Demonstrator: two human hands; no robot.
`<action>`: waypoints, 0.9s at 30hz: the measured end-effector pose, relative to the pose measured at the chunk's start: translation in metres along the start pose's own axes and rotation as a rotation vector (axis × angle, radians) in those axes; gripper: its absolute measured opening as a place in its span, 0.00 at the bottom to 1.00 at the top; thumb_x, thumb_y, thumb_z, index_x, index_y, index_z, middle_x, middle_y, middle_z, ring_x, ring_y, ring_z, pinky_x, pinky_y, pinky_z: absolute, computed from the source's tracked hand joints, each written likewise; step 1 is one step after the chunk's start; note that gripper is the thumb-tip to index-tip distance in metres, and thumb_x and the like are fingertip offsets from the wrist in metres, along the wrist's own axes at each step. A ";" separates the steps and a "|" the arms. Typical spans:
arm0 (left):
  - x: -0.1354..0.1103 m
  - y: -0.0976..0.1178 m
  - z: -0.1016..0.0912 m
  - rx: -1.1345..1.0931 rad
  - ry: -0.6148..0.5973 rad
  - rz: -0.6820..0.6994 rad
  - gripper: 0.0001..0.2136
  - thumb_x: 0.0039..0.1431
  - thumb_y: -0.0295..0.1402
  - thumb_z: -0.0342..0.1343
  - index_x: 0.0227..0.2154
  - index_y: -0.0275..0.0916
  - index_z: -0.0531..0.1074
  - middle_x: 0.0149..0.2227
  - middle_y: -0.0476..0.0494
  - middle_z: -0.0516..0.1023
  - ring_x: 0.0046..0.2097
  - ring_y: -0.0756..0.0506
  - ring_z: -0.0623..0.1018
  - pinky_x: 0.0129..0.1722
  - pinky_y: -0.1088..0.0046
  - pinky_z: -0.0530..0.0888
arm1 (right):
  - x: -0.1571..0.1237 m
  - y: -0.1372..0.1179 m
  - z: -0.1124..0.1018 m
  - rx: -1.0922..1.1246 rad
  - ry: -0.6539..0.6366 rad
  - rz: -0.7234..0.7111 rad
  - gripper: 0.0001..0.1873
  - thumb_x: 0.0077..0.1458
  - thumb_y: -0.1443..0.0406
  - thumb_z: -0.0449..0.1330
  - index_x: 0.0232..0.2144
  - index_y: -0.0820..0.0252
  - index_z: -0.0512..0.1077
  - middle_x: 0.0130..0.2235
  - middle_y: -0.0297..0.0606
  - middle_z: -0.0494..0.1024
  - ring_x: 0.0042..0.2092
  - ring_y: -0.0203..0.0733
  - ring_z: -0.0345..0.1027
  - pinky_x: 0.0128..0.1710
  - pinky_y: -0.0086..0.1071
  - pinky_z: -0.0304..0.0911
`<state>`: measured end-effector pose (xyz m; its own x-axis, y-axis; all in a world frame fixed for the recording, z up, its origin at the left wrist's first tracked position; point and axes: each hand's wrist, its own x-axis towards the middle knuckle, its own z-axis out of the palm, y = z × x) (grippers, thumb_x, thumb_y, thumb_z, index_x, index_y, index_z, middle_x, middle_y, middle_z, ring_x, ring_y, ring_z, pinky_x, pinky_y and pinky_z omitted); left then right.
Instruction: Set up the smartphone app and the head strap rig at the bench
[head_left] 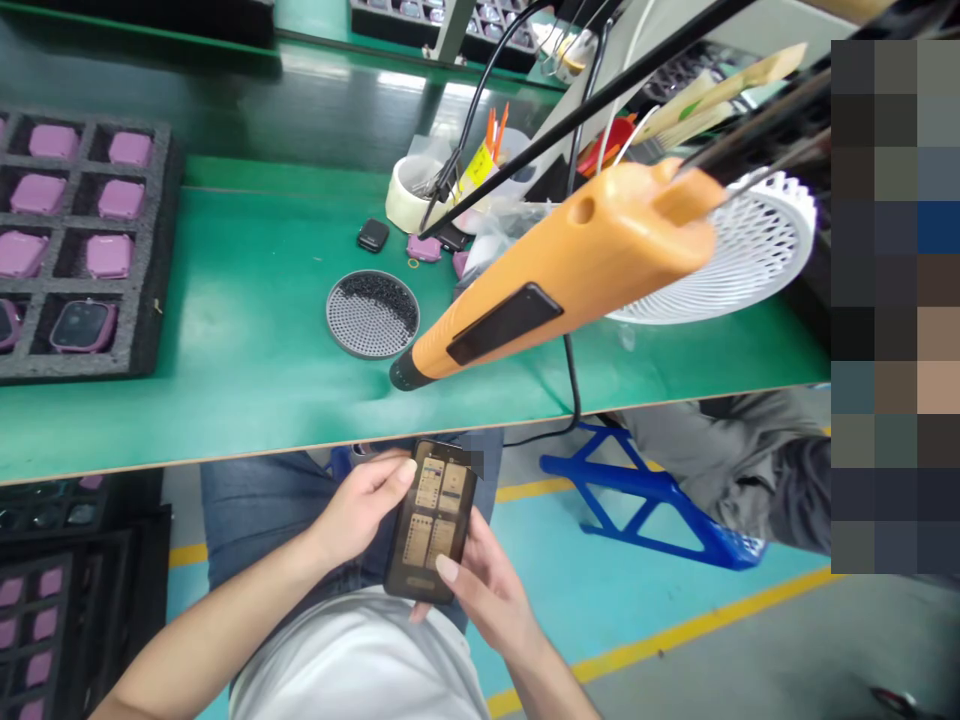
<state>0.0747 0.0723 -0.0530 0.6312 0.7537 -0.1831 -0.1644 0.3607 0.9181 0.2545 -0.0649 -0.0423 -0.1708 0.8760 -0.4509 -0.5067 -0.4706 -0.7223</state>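
Observation:
Over my lap, below the table's front edge, a dark smartphone [430, 520] is held between both hands, its lit screen showing several small panels. My left hand [367, 505] grips its upper left side, with the thumb on the edge near the top. My right hand [487, 580] wraps the lower right side, and its thumb lies over the lower part of the screen. The fingers behind the phone are mostly hidden. Above the bench hangs an orange electric screwdriver [555, 270], tip down, touched by neither hand.
On the green bench [247, 290] stand a foam tray [146, 300] of purple watch cases, a round perforated dish [373, 315] and a tape roll [412, 190]. A white fan guard [735, 260] is behind the screwdriver. More trays [45, 600] sit lower left; a blue stool [660, 510] and a seated person are right.

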 end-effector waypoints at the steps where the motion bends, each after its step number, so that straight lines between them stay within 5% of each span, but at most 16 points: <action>1: 0.000 0.000 0.000 -0.001 0.001 0.000 0.25 0.80 0.51 0.52 0.31 0.37 0.73 0.37 0.44 0.72 0.44 0.43 0.72 0.50 0.65 0.68 | 0.000 0.001 0.000 -0.001 0.003 0.002 0.35 0.71 0.59 0.69 0.74 0.43 0.61 0.63 0.49 0.78 0.47 0.51 0.84 0.33 0.38 0.84; 5: -0.001 0.001 0.000 -0.005 -0.005 0.000 0.25 0.80 0.50 0.52 0.31 0.37 0.74 0.38 0.44 0.73 0.44 0.43 0.73 0.49 0.65 0.68 | 0.002 0.006 0.000 0.006 0.042 0.020 0.37 0.70 0.59 0.71 0.73 0.45 0.62 0.62 0.49 0.79 0.46 0.50 0.84 0.30 0.35 0.83; 11: 0.000 0.000 0.001 -0.009 -0.021 0.020 0.24 0.80 0.51 0.53 0.33 0.37 0.77 0.38 0.44 0.74 0.43 0.43 0.73 0.48 0.67 0.68 | 0.009 0.007 0.001 0.117 0.184 0.005 0.34 0.73 0.42 0.61 0.71 0.51 0.70 0.61 0.52 0.80 0.51 0.56 0.82 0.30 0.38 0.83; 15: 0.000 0.000 0.001 -0.011 -0.011 0.022 0.25 0.80 0.51 0.53 0.31 0.37 0.74 0.37 0.45 0.73 0.41 0.44 0.71 0.45 0.68 0.67 | 0.008 0.009 0.001 0.096 0.147 0.033 0.33 0.72 0.47 0.65 0.72 0.49 0.69 0.60 0.50 0.81 0.48 0.54 0.83 0.38 0.44 0.86; 27: -0.002 0.001 -0.001 -0.011 -0.009 0.013 0.25 0.80 0.51 0.53 0.31 0.37 0.75 0.36 0.45 0.71 0.41 0.44 0.71 0.45 0.68 0.67 | 0.009 0.004 0.001 -0.002 0.062 0.058 0.36 0.69 0.54 0.72 0.73 0.49 0.65 0.58 0.49 0.82 0.41 0.47 0.83 0.28 0.34 0.80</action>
<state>0.0724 0.0715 -0.0521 0.6355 0.7535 -0.1685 -0.1806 0.3573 0.9164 0.2505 -0.0586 -0.0488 -0.1468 0.8391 -0.5238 -0.4960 -0.5206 -0.6950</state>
